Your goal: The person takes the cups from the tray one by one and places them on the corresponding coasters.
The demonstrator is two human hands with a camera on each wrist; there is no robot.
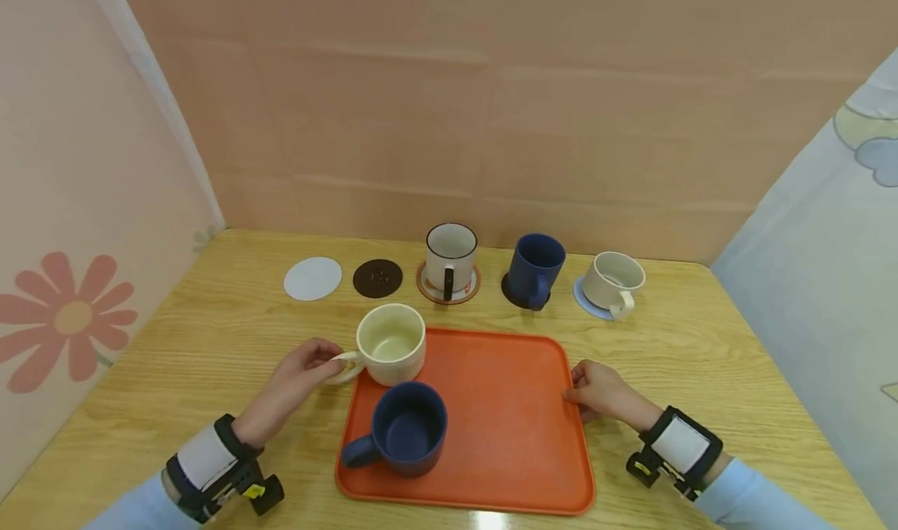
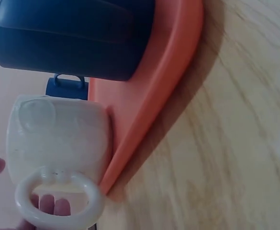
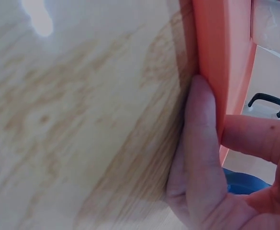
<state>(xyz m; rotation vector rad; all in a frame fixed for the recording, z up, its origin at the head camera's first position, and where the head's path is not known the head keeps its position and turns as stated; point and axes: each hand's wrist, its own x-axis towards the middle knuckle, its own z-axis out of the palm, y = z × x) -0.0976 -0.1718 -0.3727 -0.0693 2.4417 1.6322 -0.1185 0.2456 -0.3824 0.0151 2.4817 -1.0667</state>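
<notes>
A cream mug stands on the upper left corner of the orange tray, its handle pointing left. My left hand is at that handle. The left wrist view has several fingertips behind the handle loop and the thumb held apart above it. On the tray's lower left sits a dark blue mug, handle to the left. My right hand grips the tray's right rim, thumb on the inner side and fingers along the outside.
Behind the tray runs a row of coasters: a bare white one, a bare dark brown one, then three with mugs. These mugs are white with a black handle, blue, and off-white. A brown backdrop closes the far side.
</notes>
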